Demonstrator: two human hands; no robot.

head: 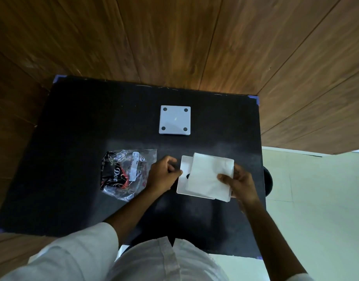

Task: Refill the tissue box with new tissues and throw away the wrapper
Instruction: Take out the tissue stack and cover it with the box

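Observation:
A stack of white tissues (210, 175) lies tilted on top of the white square tissue box (182, 181), covering most of it. My right hand (239, 181) grips the stack's right edge, thumb on top. My left hand (162, 174) pinches the box's left edge. The crumpled clear and black plastic wrapper (124, 173) lies on the table just left of my left hand. A white square plate with a dark dot in each corner (174, 120), seemingly the box's other part, rests flat farther back.
Everything sits on a black table (73, 159) against a wood-panelled wall (174, 37). A dark round object (268, 180) shows just past the table's right edge, over a pale tiled floor (316, 199).

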